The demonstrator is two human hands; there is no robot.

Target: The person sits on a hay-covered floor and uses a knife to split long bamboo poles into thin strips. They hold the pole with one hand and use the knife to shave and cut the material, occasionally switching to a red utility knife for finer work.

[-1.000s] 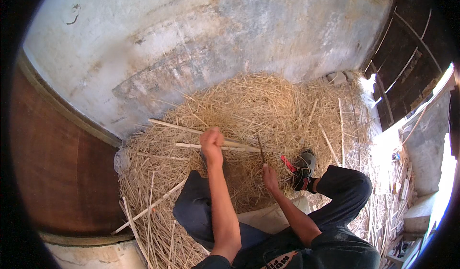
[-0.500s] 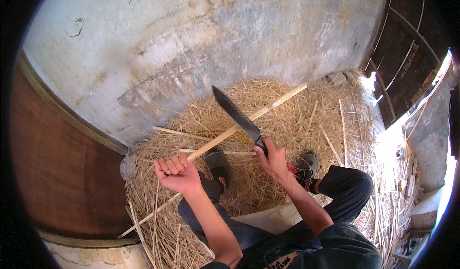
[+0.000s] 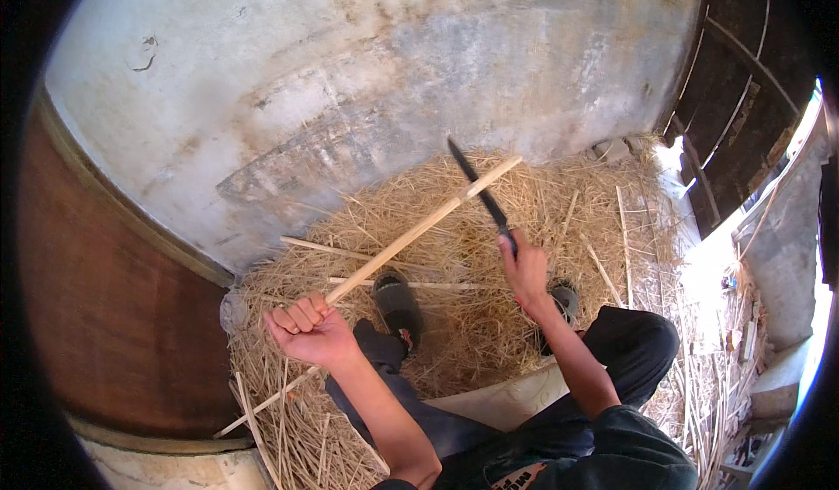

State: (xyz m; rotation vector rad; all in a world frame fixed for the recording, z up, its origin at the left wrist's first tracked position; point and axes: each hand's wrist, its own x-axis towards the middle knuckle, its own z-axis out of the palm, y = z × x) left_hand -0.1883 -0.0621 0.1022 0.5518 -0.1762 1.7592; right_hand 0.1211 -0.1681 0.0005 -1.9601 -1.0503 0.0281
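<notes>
My left hand (image 3: 310, 331) is closed round the near end of a long pale wooden stick (image 3: 406, 237), which slants up and away to the right. In my right hand (image 3: 526, 273) is the black handle of a large dark-bladed knife (image 3: 493, 209). Its blade points up and to the left, crossing the stick close to the far end. Whether the edge touches the wood there, I cannot tell. Both hands are above the floor, in front of my bent legs.
Straw-like shavings (image 3: 454, 333) cover the floor, with several loose sticks (image 3: 626, 245) among them. A weathered wall (image 3: 367, 79) rises ahead, and a brown panel (image 3: 122, 315) stands at left. My dark shoe (image 3: 398, 302) is below the stick. Dark boards (image 3: 734, 97) stand at right.
The knife has moved right and toward the stick's far end, its blade now steeper and seen more edge-on. My left hand and the stick have shifted slightly left and down.
</notes>
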